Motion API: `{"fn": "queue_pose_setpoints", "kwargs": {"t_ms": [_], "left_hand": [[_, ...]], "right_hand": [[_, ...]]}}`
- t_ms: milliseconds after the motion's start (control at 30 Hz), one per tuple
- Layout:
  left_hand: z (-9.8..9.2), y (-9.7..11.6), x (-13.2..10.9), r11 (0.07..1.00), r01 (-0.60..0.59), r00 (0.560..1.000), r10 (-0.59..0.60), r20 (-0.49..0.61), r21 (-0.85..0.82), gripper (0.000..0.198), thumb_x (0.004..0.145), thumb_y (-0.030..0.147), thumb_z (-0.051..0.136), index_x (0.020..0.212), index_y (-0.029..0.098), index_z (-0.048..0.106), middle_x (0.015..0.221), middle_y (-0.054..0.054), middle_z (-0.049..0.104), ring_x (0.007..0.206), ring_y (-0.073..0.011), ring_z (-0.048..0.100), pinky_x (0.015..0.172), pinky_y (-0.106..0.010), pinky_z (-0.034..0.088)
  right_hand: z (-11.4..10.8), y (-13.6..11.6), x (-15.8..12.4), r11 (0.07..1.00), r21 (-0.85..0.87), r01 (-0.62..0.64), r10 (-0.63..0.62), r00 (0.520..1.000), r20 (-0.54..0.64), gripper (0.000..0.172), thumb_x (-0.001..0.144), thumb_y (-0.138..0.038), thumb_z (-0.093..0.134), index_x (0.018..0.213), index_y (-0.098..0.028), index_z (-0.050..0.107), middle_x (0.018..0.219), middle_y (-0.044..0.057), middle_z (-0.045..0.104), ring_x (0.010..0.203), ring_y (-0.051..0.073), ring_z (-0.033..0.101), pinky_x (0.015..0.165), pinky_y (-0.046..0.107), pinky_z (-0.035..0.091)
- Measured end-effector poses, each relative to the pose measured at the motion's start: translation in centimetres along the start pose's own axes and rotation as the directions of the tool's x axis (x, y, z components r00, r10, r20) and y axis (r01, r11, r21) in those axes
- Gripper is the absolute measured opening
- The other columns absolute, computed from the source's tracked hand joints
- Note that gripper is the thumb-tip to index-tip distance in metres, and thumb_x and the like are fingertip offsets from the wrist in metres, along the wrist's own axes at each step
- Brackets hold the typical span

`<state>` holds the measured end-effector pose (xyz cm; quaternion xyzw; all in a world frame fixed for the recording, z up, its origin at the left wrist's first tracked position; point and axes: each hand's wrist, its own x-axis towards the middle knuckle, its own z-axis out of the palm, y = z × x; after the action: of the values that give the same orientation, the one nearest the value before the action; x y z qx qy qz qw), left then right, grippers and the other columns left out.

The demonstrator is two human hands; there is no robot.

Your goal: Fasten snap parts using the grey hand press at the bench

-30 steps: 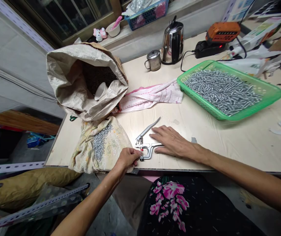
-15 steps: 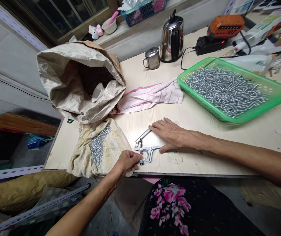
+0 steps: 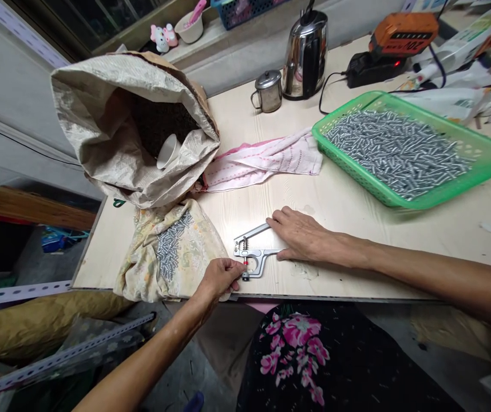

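Note:
A pair of silver snap-fastener pliers (image 3: 263, 258) lies on the pale wooden table, its jaws toward the left. My right hand (image 3: 299, 236) is curled round the ends of both handles, which are still spread apart. At the jaws, beside the red-ringed pin, the thumb and fingers of my left hand (image 3: 223, 274) are pinched together. Whatever is between those fingertips is too small to make out. Left of that hand, a pile of small silver metal pieces (image 3: 171, 249) rests on a yellowish patterned cloth (image 3: 202, 240).
A large open sack (image 3: 99, 137) with a white cup (image 3: 169, 151) inside stands at the back left. To the right is a green basket (image 3: 357, 180) full of silver metal pieces. A pink-striped towel (image 3: 271, 160), metal mug (image 3: 268, 91) and kettle (image 3: 305, 54) are behind.
My right hand's fingers have curled further round the upper handle, which looks slightly lower. My left hand stays pinched at the jaws. The camera view has shifted a little.

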<state>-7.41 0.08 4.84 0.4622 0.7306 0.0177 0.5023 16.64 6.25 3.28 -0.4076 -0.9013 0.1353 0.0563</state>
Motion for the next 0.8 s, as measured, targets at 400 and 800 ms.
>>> {"fn": "queue_pose_setpoints", "kwargs": {"t_ms": [400, 800], "left_hand": [[2.9, 4.3, 2.5, 0.369, -0.593, 0.614, 0.782, 0.105, 0.716, 0.06, 0.089, 0.034, 0.063, 0.141, 0.015, 0.039, 0.132, -0.015, 0.053, 0.115, -0.0311, 0.049, 0.097, -0.046, 0.044], [2.9, 8.9, 4.5, 0.399, -0.504, 0.713, 0.692, 0.109, 0.766, 0.016, 0.092, 0.031, 0.06, 0.1, 0.017, 0.061, 0.103, -0.009, 0.06, 0.1, -0.0261, 0.052, 0.078, -0.037, 0.044]], "right_hand": [[0.1, 0.0, -1.0, 0.998, 0.036, 0.056, -0.056, 0.998, 0.005, 0.04, 0.079, -0.034, 0.077, 0.108, -0.015, 0.056, 0.103, 0.011, 0.057, 0.093, 0.026, 0.051, 0.077, 0.039, 0.045], [-1.6, 2.6, 0.8, 0.996, -0.082, 0.027, -0.017, 0.993, 0.12, 0.011, 0.095, -0.017, 0.055, 0.088, -0.014, 0.063, 0.091, 0.009, 0.062, 0.086, 0.021, 0.054, 0.074, 0.033, 0.041]]}}
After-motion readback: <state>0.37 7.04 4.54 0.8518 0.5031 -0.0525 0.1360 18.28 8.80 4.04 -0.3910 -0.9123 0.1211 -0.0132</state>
